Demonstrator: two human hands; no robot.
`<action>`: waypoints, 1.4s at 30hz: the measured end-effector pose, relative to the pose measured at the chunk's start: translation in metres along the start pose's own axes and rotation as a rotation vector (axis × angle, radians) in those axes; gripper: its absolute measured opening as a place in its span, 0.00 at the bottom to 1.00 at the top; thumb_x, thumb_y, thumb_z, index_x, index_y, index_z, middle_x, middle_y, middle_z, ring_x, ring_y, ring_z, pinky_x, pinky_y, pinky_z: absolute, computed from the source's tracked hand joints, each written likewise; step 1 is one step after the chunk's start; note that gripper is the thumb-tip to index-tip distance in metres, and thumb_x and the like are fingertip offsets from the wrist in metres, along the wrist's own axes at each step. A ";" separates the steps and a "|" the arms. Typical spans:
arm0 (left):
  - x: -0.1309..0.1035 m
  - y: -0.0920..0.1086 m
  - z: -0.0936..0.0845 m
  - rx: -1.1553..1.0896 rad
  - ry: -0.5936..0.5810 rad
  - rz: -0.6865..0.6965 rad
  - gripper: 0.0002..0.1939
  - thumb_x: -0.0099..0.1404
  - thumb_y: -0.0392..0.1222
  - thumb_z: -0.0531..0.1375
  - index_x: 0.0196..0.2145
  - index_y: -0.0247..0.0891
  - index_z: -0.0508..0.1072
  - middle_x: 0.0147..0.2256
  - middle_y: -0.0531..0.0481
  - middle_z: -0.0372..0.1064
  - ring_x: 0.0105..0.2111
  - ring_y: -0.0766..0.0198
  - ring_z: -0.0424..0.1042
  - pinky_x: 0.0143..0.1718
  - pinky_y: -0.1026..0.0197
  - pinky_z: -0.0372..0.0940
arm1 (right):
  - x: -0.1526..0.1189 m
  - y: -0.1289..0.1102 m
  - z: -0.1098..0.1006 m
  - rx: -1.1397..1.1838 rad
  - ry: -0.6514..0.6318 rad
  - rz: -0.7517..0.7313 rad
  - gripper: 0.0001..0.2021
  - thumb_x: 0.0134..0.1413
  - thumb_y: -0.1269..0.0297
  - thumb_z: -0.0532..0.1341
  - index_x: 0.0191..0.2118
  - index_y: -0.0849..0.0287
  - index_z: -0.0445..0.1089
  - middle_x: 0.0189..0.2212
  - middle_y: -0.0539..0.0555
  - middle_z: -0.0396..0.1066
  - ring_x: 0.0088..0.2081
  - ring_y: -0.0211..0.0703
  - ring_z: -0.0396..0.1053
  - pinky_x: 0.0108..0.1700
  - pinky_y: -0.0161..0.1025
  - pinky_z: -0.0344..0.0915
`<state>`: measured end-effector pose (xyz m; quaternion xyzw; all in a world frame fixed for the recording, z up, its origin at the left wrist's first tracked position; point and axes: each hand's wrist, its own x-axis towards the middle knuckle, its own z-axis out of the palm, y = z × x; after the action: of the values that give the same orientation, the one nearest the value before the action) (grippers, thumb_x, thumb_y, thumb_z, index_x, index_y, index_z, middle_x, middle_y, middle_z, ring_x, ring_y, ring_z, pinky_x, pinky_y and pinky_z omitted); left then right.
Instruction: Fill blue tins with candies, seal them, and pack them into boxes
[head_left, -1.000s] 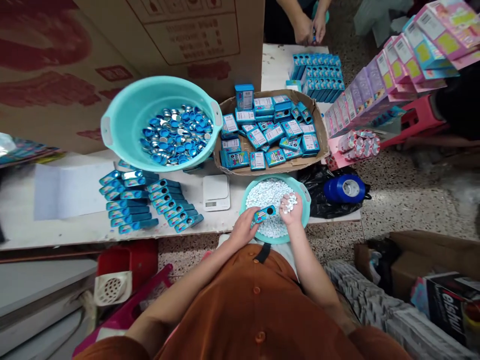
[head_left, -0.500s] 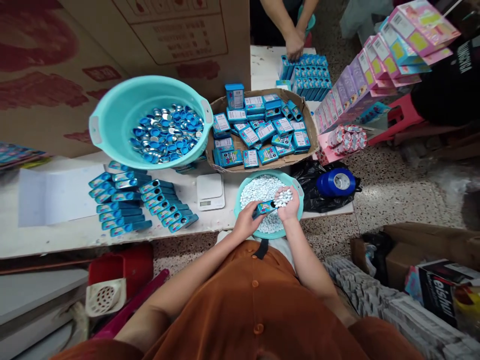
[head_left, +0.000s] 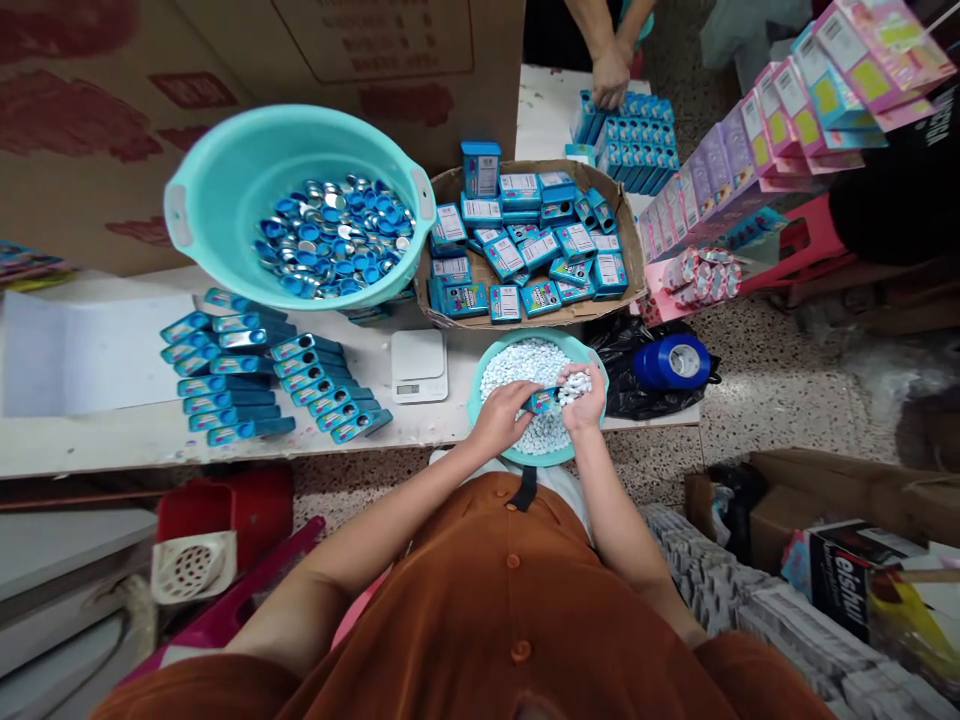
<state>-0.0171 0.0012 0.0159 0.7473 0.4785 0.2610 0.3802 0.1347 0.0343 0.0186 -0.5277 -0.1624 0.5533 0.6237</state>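
My left hand [head_left: 504,414] holds a small blue box [head_left: 543,401] over a turquoise bowl [head_left: 486,362] of white candies [head_left: 525,366]. The box lies tilted on its side, its open end facing my right hand [head_left: 586,408]. That hand is cupped around a heap of white candies [head_left: 574,387], right against the box's opening. How many candies are inside the box cannot be seen. Left of the bowl sits a white scale [head_left: 418,366]. Farther left, open blue boxes [head_left: 322,390] lie in rows on the white table [head_left: 112,440].
A turquoise basin [head_left: 225,170] holds blue and silver lids. Beside it a cardboard tray [head_left: 637,262] holds many blue boxes. Blue tape rolls [head_left: 671,361] rest on a black bag at right. Another person's hands [head_left: 610,75] touch stacked boxes [head_left: 637,140] at the back.
The view has shifted slightly. My left hand has turned over the blue box, covering more of it, and the box's opening is now closer against the candies in my right hand.
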 end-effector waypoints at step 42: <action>0.018 0.011 0.002 -0.065 0.141 -0.133 0.22 0.58 0.36 0.60 0.52 0.43 0.68 0.49 0.46 0.70 0.50 0.55 0.69 0.50 0.53 0.64 | 0.012 -0.016 0.016 -0.094 -0.025 -0.060 0.25 0.57 0.46 0.50 0.19 0.58 0.65 0.16 0.49 0.66 0.24 0.37 0.69 0.36 0.37 0.66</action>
<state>-0.0022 0.0138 0.0241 0.6810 0.5439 0.3024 0.3859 0.1345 0.0544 0.0336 -0.5444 -0.2118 0.5324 0.6126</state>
